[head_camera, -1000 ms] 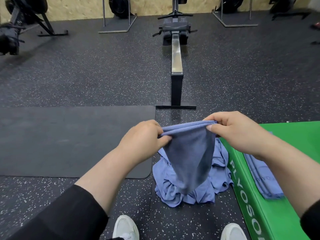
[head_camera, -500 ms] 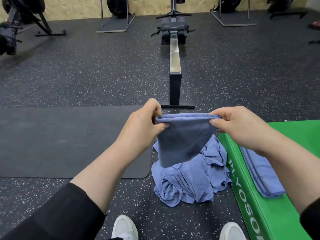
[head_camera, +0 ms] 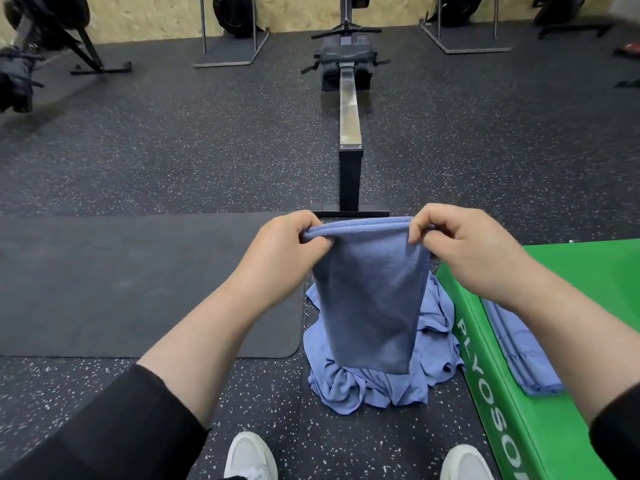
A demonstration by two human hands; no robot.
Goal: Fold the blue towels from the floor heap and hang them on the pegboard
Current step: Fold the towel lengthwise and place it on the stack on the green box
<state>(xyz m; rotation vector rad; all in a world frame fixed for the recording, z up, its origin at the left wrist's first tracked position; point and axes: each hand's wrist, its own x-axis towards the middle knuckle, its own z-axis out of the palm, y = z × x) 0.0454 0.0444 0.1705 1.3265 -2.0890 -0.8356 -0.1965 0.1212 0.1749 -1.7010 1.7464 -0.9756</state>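
Head cam looks fwd/down, close over hands, floor [head_camera: 173,150].

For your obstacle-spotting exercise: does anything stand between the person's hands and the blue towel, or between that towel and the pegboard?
Nothing separates them: the left hand and right hand each pinch the held towel by its top edge, above the floor heap. The pegboard is not in view, so that path cannot be judged.

Towel [head_camera: 370,299] hangs longer now.

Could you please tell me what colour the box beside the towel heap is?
The box is bright green with pale lettering along its side, seen in the head view.
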